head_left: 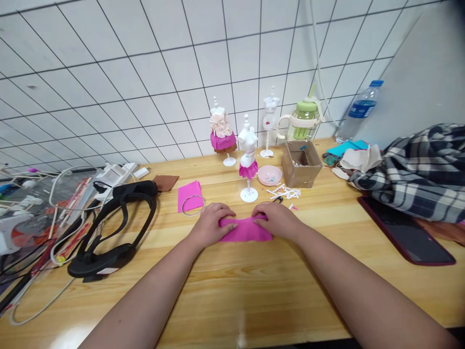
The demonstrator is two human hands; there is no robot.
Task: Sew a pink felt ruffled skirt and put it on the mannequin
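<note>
I see both my hands pressed flat on a magenta rectangular piece of felt-like fabric (246, 230) lying on the wooden counter (254, 291): left hand (211, 224) covers its left end, right hand (276, 219) its right, fingertips possibly pinching the top edge.

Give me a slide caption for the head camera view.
Both hands, left and right, press pink paper flat on a wooden table before a small mannequin.
</note>
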